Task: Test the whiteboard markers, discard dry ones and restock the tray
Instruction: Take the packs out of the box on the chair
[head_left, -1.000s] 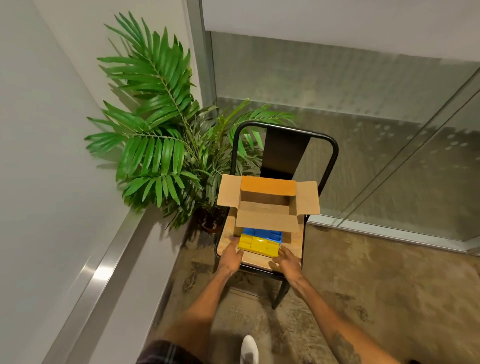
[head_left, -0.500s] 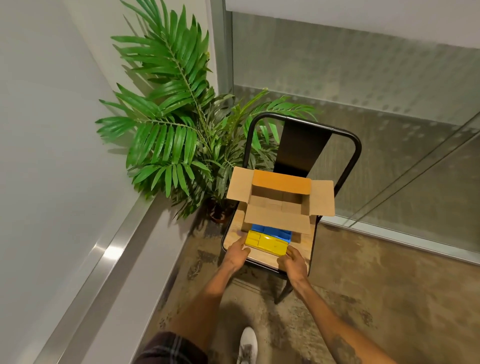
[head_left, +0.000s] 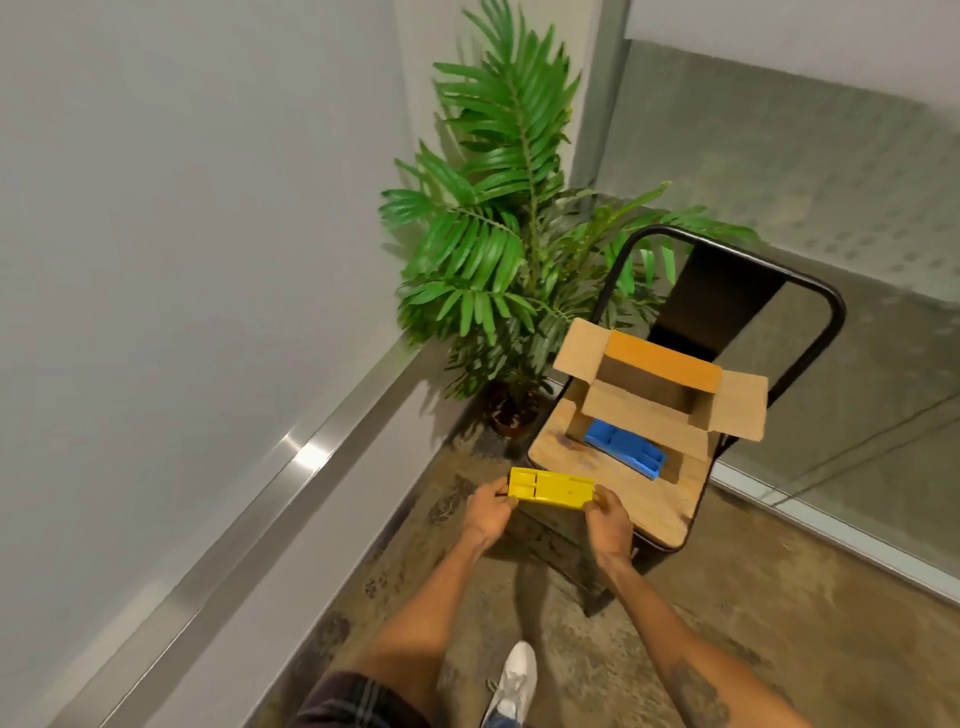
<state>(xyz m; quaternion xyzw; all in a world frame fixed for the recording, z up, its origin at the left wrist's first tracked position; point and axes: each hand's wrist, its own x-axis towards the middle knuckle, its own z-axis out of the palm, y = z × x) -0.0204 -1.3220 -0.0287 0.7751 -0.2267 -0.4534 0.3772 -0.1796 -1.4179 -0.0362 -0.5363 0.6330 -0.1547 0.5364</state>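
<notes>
Concrete floor (head_left: 779, 597), corner of white wall and glass partition. 1 black-framed chair (head_left: 649, 499) stands beside a potted palm (head_left: 498, 249). 1 open cardboard box (head_left: 644, 410) sits on its wooden seat; 1 blue tray (head_left: 623, 449) lies under the front flap. 1 yellow tray (head_left: 550, 487) is held clear of the seat: left hand (head_left: 488, 512) grips its left end, right hand (head_left: 608, 522) its right end.

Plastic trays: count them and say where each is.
2. The yellow tray is held between left hand and right hand. The blue tray lies on the chair seat under the cardboard box flap. More may be hidden.
</notes>
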